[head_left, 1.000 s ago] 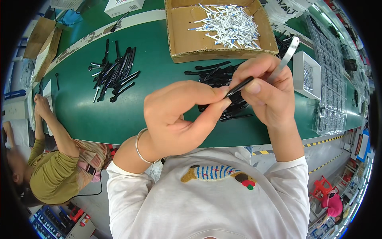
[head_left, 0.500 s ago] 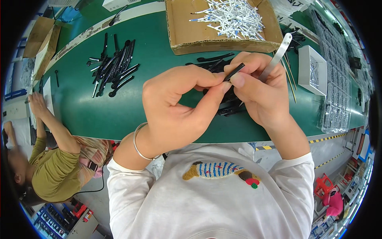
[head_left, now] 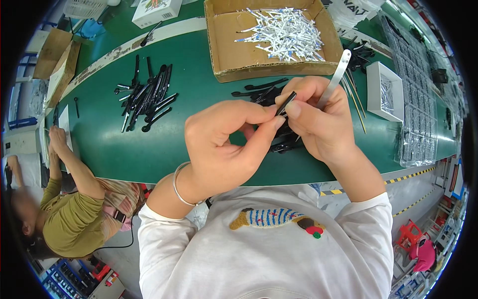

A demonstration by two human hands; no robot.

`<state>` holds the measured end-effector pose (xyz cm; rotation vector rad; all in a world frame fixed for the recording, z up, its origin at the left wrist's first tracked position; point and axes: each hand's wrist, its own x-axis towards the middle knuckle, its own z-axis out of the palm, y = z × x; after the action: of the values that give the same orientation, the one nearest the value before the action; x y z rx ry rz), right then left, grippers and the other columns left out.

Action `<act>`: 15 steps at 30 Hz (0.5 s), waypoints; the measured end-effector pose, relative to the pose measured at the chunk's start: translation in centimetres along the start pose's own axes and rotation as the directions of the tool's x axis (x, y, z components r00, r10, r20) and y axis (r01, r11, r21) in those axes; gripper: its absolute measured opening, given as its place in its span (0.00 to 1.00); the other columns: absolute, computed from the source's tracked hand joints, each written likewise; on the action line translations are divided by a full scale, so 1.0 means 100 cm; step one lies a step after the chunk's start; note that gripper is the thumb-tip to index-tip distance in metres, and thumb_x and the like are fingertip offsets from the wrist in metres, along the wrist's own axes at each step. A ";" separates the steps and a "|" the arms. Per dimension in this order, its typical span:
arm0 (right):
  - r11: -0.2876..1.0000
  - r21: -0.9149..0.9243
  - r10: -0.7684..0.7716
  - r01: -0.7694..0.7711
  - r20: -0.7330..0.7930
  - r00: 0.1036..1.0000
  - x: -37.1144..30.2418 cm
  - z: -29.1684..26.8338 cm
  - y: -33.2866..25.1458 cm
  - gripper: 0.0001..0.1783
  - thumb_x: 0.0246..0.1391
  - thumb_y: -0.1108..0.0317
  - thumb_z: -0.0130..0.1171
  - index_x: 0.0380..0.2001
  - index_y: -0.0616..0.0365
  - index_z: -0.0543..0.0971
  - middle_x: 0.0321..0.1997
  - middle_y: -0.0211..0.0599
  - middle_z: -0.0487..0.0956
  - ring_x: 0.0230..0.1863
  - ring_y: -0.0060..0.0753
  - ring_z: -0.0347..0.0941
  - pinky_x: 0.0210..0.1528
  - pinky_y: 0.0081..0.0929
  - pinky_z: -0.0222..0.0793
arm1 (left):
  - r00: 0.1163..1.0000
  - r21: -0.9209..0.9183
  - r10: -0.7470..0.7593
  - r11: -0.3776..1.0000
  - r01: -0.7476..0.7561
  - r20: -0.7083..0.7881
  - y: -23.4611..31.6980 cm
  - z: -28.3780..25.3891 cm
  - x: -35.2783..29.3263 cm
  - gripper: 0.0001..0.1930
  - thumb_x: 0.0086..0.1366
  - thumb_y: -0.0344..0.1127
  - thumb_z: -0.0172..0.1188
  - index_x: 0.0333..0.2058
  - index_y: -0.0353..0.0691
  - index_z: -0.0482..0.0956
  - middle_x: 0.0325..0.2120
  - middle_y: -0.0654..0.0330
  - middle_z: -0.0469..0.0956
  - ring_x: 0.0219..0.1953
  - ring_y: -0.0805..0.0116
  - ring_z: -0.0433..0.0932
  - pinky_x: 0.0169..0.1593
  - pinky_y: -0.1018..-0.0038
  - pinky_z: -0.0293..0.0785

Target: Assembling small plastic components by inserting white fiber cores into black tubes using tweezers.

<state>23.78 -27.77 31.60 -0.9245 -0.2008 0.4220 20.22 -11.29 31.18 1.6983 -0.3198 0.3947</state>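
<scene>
**Both hands pinch one slim black part above the green bench**

Your left hand [head_left: 224, 144] and right hand [head_left: 318, 122] meet over the near middle of the green work surface [head_left: 124, 149]. Between them sits a slim black plastic stick [head_left: 286, 103]. Its long axis runs on a slant, the upper end pointing far and to the right, the lower end coming near and left into your fingertips. Your left hand is curled, thumb and forefinger closed on the lower end. Your right hand is also closed, thumb pressed on the stick, and the same hand carries a flat metal strip [head_left: 336, 77] that rises far and to the right, roughly parallel with the stick.

Under your hands lies a heap of black parts [head_left: 279, 144]. To the left, well apart, a second pile of black sticks [head_left: 147, 97] lies fanned out. Far of your hands stands an open cardboard box [head_left: 224, 50] holding white and silver pieces [head_left: 284, 30]. A white tray [head_left: 384, 92] sits to the right, with clear compartment trays [head_left: 423, 109] beyond it.

At the left edge another person in an olive top [head_left: 69, 219] sits at the same bench. Red stools [head_left: 413, 239] stand on the floor at the lower right.
</scene>
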 end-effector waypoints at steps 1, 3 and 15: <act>1.000 0.017 0.000 0.000 0.007 1.000 -0.001 -0.001 0.000 0.02 0.50 0.80 0.57 0.29 0.65 0.77 0.31 0.37 0.80 0.29 0.20 0.76 0.27 0.13 0.67 | 1.000 -0.021 0.007 1.000 -0.007 0.006 0.000 0.000 0.000 0.06 0.48 0.18 0.65 0.26 0.32 0.79 0.23 0.57 0.80 0.19 0.77 0.75 0.20 0.83 0.70; 0.999 0.034 -0.009 0.008 0.013 1.000 -0.001 -0.003 0.001 0.02 0.50 0.80 0.58 0.29 0.64 0.77 0.31 0.36 0.80 0.28 0.18 0.75 0.26 0.13 0.66 | 0.998 0.014 0.057 0.998 -0.058 0.012 0.000 0.001 0.002 0.06 0.48 0.18 0.65 0.26 0.31 0.79 0.23 0.57 0.80 0.19 0.77 0.75 0.20 0.83 0.70; 0.999 0.024 -0.025 0.025 0.025 0.999 0.000 -0.001 -0.004 0.03 0.51 0.78 0.57 0.31 0.65 0.79 0.30 0.34 0.80 0.29 0.16 0.75 0.26 0.11 0.65 | 0.993 0.099 0.108 0.989 -0.112 0.045 0.004 0.001 0.002 0.06 0.48 0.17 0.65 0.25 0.31 0.78 0.23 0.55 0.80 0.18 0.75 0.76 0.21 0.82 0.70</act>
<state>23.90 -28.08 31.89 -0.8930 -0.2296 0.4121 20.27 -11.44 31.63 1.7947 -0.4306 0.4655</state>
